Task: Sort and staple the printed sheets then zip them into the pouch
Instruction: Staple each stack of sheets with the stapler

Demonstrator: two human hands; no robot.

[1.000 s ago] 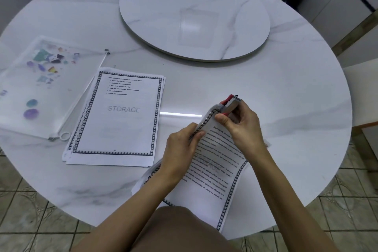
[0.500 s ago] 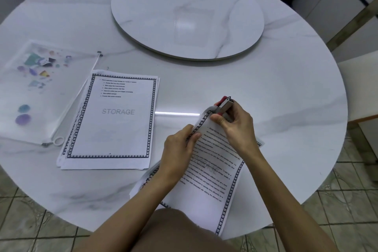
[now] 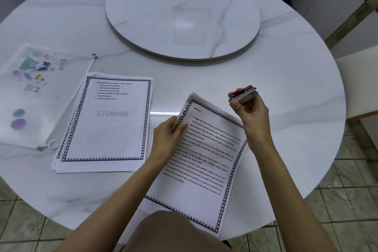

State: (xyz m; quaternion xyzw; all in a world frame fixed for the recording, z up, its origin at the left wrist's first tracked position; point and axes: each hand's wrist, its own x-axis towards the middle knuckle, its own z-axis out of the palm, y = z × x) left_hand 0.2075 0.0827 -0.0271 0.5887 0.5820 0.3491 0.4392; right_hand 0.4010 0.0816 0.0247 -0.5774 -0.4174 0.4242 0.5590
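My left hand [image 3: 168, 136] pinches the left edge of a set of printed sheets [image 3: 204, 161] near its top corner; the sheets curl up off the table and hang over its near edge. A small red and silver stapler [image 3: 244, 93] is gripped in my right hand [image 3: 250, 111], lifted to the right of the sheets' top corner and apart from them. A second pile of bordered sheets marked STORAGE [image 3: 106, 122] lies flat to the left. Further left lies the translucent zip pouch [image 3: 28, 96], with coloured stickers and a ring pull at its near corner.
The round white marble table [image 3: 276, 98] carries a raised turntable disc [image 3: 182, 18] at its centre. A chair [image 3: 362, 75] stands at the right, tiled floor shows below the table edge, and my knee [image 3: 173, 235] sits under the hanging sheets.
My right hand has drawn the stapler off the top corner of the sheets and lifted it to the right. My left hand keeps its pinch on the sheets.
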